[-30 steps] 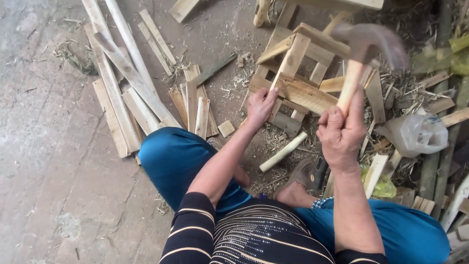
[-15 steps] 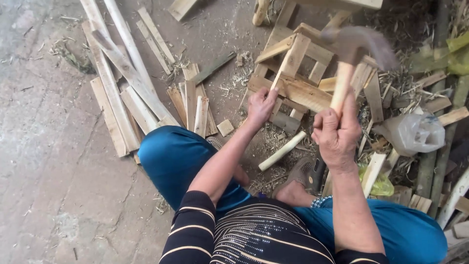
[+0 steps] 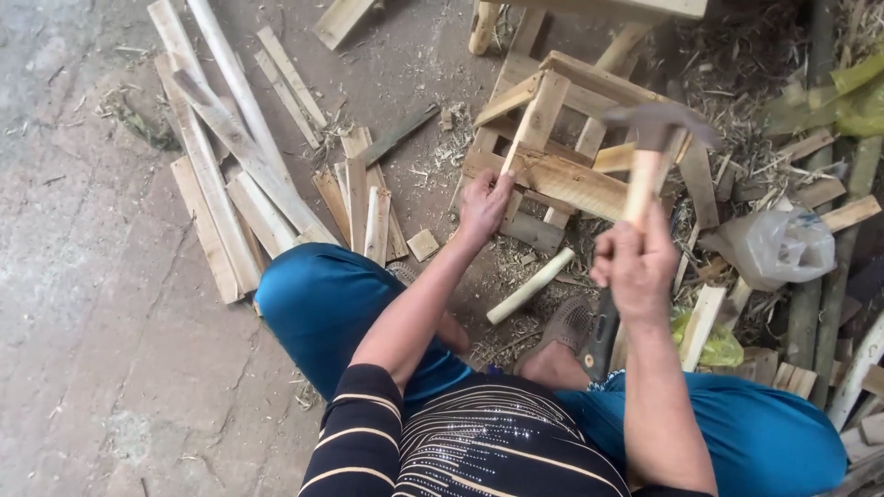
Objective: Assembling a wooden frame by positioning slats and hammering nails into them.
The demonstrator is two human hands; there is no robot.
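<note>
Now the right hand (image 3: 635, 262), clenched on the wooden-handled hammer (image 3: 656, 147), has swung its head lower toward the small slatted wooden frame (image 3: 562, 175), whose front rail the left hand (image 3: 485, 201) still grips on the ground.

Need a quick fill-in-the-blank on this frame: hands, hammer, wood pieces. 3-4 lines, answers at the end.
1. The right hand grips a wooden-handled ____.
2. The left hand steadies a thin stick against the wooden frame, which is made of ____.
3. The pile of loose slats lies on the ground to the person's ____.
4. The crumpled plastic bag lies on the person's ____ side.

Answers: hammer; wood; left; right
</note>
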